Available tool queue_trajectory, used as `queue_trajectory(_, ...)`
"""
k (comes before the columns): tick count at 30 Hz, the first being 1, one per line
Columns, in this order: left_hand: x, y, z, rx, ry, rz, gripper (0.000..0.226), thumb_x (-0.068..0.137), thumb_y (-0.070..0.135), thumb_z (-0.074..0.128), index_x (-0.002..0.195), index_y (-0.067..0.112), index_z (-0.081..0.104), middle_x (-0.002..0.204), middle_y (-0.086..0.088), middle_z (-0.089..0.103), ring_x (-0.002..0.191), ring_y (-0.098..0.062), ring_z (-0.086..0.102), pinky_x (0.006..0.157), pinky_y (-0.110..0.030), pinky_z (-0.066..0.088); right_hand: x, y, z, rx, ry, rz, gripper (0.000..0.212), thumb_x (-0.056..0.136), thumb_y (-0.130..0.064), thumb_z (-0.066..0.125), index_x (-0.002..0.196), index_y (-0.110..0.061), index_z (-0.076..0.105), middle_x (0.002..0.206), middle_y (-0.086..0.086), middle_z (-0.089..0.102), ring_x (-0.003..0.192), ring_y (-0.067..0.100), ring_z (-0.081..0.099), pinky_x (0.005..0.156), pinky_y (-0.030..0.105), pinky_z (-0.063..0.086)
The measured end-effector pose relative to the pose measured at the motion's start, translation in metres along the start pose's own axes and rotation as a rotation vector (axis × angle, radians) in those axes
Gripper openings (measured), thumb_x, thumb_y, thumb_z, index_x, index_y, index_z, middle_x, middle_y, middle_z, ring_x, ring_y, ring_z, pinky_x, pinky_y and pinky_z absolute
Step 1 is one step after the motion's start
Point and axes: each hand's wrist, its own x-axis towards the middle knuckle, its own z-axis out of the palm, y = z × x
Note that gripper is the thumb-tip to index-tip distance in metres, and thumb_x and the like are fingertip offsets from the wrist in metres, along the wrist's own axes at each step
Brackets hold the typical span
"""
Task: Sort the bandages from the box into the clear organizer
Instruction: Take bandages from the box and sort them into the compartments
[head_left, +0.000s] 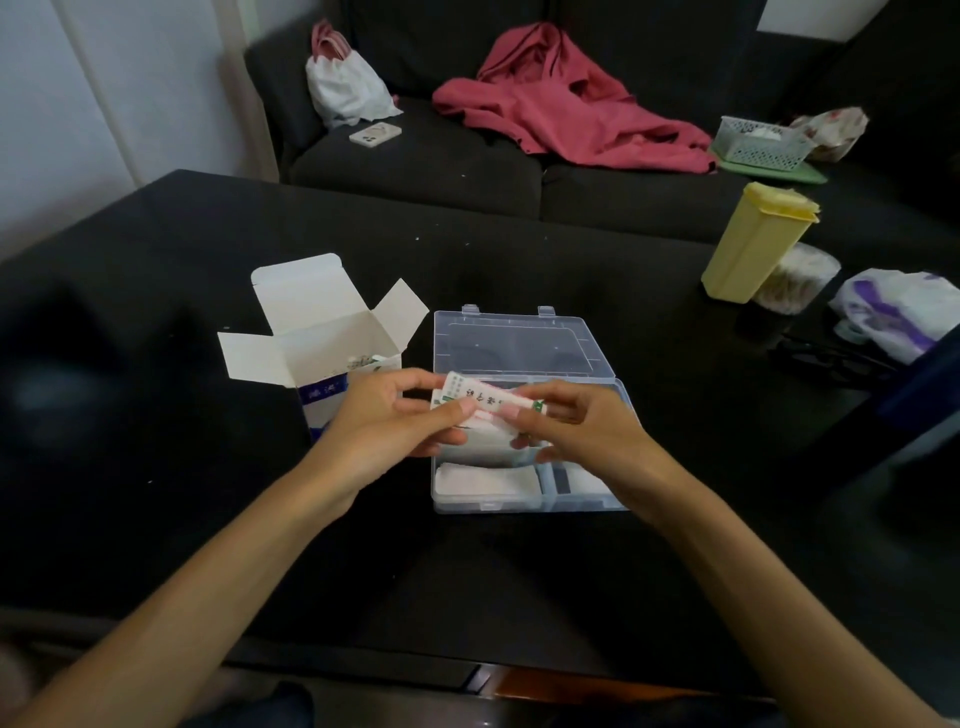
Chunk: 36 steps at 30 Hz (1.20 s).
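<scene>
Black bench (208, 270) holds the clear organizer (519, 343), lid open, w/ the open box (322, 358) just beside it. Both hands, left (384, 421) & right (576, 421), pinch a bandage bundle (485, 402) over the organizer. It (loose stack) could slip and scatter if the pinch goes soft.

Dim, soft indoor light is falling from the upper left, where the pale wall (78, 104) is glowing brightest. The glossy black table (519, 249) is swallowing detail. Edges are bending outward, and the near-left corner is blurring into murky shadow.
</scene>
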Motion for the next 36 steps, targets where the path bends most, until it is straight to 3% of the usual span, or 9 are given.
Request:
queue_trajectory(6,0.0,0.001,-0.007,-0.008,-0.121,-0.083,0.025,0.083,0.019,0.068,0.106,0.028,0.064,0.096,0.004,0.073,0.083,-0.006,0.07,0.065,-0.02,0.057,0.001,0.004,-0.005,0.083,0.084,0.076,0.017,0.082,-0.026,0.067,0.092,-0.014,0.071,0.083,-0.002,0.073,0.069,0.005,0.068,0.06,0.016,0.055)
queue_trajectory(10,0.0,0.003,-0.011,0.071,-0.073,-0.054,0.015,0.084,0.023,0.067,0.093,0.035,0.068,0.085,0.014,0.072,0.076,0.002,0.068,0.052,-0.01,0.049,-0.001,0.002,-0.009,0.15,0.114,0.121,0.015,0.082,-0.029,0.066,0.09,-0.018,0.071,0.079,-0.005,0.073,0.07,0.004,0.069,0.052,0.013,0.049)
queue_trajectory(21,-0.001,0.002,-0.013,0.229,-0.066,-0.018,0.018,0.084,0.028,0.066,0.102,0.032,0.065,0.091,0.01,0.07,0.05,0.006,0.057,0.045,-0.007,0.038,-0.001,-0.001,-0.024,0.202,0.246,0.09,0.018,0.081,-0.027,0.068,0.098,-0.023,0.066,0.072,-0.006,0.072,0.06,0.002,0.066,0.055,0.016,0.048)
queue_trajectory(27,-0.002,0.002,-0.011,0.223,-0.084,0.084,0.009,0.082,0.025,0.068,0.09,0.03,0.069,0.086,0.012,0.071,0.064,-0.002,0.067,0.049,-0.009,0.045,0.0,0.001,-0.026,0.197,0.276,0.095,0.016,0.083,-0.026,0.067,0.098,-0.021,0.068,0.086,-0.003,0.07,0.071,0.007,0.065,0.061,0.02,0.045)
queue_trajectory(32,-0.003,-0.009,-0.008,0.556,-0.261,0.22,0.015,0.082,0.028,0.068,0.09,0.04,0.07,0.099,0.017,0.068,0.069,-0.003,0.066,0.073,-0.022,0.056,0.002,0.002,-0.026,0.201,0.289,0.101,0.015,0.082,-0.025,0.067,0.096,-0.021,0.068,0.094,-0.001,0.067,0.077,0.01,0.065,0.061,0.019,0.045)
queue_trajectory(36,-0.001,-0.016,-0.01,0.8,-0.308,0.257,0.022,0.087,0.024,0.064,0.093,0.045,0.069,0.109,0.024,0.061,0.067,0.003,0.062,0.071,-0.018,0.052,0.003,0.004,-0.028,0.196,0.304,0.114,0.015,0.081,-0.026,0.068,0.095,-0.02,0.067,0.093,-0.001,0.068,0.078,0.01,0.067,0.062,0.02,0.047)
